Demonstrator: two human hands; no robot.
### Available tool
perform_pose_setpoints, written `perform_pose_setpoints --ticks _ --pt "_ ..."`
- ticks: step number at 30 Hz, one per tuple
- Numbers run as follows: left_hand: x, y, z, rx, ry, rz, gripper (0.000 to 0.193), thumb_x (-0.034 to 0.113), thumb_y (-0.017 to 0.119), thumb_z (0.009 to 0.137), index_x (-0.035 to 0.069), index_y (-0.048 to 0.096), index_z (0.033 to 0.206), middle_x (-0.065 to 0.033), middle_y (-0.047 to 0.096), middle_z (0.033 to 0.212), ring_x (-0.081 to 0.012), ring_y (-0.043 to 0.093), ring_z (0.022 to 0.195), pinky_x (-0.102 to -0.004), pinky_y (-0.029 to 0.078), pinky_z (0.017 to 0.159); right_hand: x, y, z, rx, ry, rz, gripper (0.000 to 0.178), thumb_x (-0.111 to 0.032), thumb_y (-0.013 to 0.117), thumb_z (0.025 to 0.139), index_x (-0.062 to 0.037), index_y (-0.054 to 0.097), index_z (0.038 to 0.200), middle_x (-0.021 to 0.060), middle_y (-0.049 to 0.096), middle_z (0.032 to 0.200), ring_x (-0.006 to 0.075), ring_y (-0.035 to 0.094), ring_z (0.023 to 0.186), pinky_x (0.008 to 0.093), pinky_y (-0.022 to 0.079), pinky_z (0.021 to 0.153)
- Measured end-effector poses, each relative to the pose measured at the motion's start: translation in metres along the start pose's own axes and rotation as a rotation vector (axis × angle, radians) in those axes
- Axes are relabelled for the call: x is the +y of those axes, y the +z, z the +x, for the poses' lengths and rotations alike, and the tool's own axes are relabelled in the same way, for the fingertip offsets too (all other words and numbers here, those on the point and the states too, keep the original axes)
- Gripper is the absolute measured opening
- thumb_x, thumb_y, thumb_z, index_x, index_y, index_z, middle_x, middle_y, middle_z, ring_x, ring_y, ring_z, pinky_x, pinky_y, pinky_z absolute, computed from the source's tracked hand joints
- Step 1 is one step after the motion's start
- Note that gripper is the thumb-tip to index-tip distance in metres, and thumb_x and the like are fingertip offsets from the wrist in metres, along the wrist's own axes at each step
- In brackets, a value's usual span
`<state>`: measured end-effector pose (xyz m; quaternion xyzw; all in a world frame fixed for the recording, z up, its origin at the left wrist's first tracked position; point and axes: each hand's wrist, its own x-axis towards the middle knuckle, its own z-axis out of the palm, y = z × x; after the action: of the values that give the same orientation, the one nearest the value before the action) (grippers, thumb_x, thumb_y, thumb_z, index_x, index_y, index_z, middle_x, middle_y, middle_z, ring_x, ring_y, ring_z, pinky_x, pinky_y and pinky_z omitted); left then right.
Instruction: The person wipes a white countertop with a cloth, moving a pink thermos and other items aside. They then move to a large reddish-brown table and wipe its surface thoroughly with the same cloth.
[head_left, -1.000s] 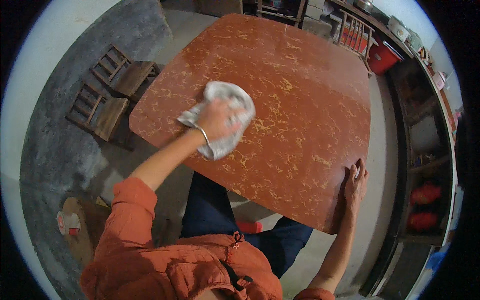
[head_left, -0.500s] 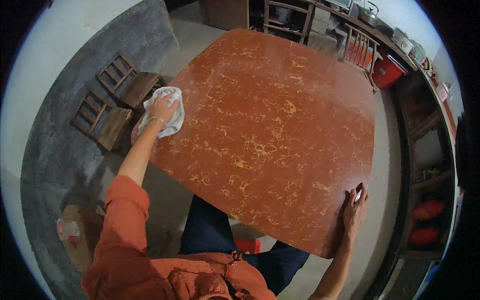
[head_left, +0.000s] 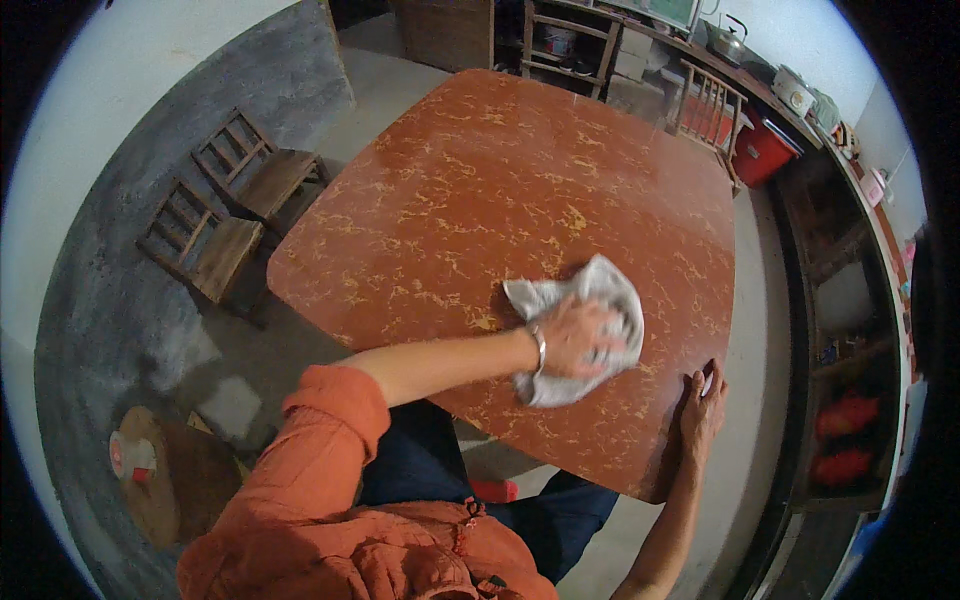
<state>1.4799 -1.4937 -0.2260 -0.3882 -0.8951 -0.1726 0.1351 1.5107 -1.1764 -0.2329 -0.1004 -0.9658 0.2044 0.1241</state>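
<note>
My left hand [head_left: 580, 338] lies over a crumpled white cloth [head_left: 628, 300] and presses it onto the tabletop, right of the middle near the front. The hand is slightly smeared by motion, and a silvery bracelet circles its wrist. The reddish-brown table [head_left: 420, 230] has yellow marbling and rounded corners. At its right front edge rests my right hand [head_left: 704, 405], fingers bent, with a small white thing [head_left: 708, 384] showing between thumb and fingers. What that white thing is cannot be made out.
Two wooden chairs [head_left: 225, 250] stand left of the table; another chair [head_left: 708, 115] is at its far right. Behind that are a red bin [head_left: 765, 150] and a counter with a kettle [head_left: 727, 42] and a white cooker [head_left: 793, 92]. Dark shelves [head_left: 850, 300] line the right side.
My left hand has swept the cloth from the table's left edge across to the right front area. My right hand stays at the right edge.
</note>
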Motion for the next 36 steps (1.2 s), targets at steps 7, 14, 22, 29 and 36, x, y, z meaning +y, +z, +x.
perform_pose_setpoints --ticks 7,14,22,29,36 --pt "0.028 -0.081 -0.163 -0.092 -0.068 -0.009 0.054 0.045 0.069 0.074 0.031 0.059 0.126 -0.0119 0.05 0.131 -0.0283 0.053 0.1 -0.0421 0.043 0.086 0.007 0.006 -0.001 0.015 -0.025 0.04 0.049 -0.043 0.043 0.097 -0.0191 0.038 0.14 0.0157 0.045 0.132 0.0367 0.055 0.111 0.0455 0.047 0.086" --pt "-0.092 -0.141 -0.261 0.021 -0.727 0.327 0.046 0.038 0.063 0.082 0.022 0.06 0.125 -0.0169 0.053 0.128 -0.0366 0.05 0.109 -0.0457 0.038 0.097 -0.001 -0.002 -0.003 0.02 -0.002 0.006 0.048 -0.041 0.043 0.097 -0.018 0.039 0.139 0.0185 0.046 0.13 0.0403 0.056 0.106 0.0473 0.047 0.086" --pt "-0.106 -0.082 -0.125 -0.076 -0.553 0.305 0.044 0.041 0.059 0.083 0.022 0.062 0.122 -0.0141 0.059 0.116 -0.0347 0.053 0.107 -0.046 0.041 0.096 -0.009 0.003 -0.002 0.009 -0.039 0.104 0.045 -0.029 0.049 0.096 -0.0138 0.041 0.137 0.0204 0.046 0.127 0.0405 0.054 0.107 0.0456 0.046 0.087" --pt "-0.011 -0.09 -0.163 -0.099 -0.193 0.051 0.045 0.04 0.065 0.081 0.029 0.06 0.124 -0.0133 0.051 0.133 -0.0321 0.052 0.109 -0.0441 0.042 0.094 0.017 0.004 -0.003 0.09 -0.075 0.071 0.047 -0.029 0.05 0.095 -0.0135 0.039 0.138 0.0183 0.047 0.127 0.0391 0.053 0.109 0.0446 0.047 0.085" --pt "-0.129 -0.138 -0.225 0.075 -0.893 0.31 0.044 0.039 0.062 0.081 0.021 0.063 0.121 -0.0134 0.052 0.132 -0.037 0.046 0.12 -0.0447 0.033 0.105 -0.016 -0.012 -0.01 -0.001 0.022 0.063 0.048 -0.033 0.051 0.094 -0.0139 0.039 0.137 0.0176 0.046 0.128 0.0391 0.054 0.108 0.0463 0.048 0.083"
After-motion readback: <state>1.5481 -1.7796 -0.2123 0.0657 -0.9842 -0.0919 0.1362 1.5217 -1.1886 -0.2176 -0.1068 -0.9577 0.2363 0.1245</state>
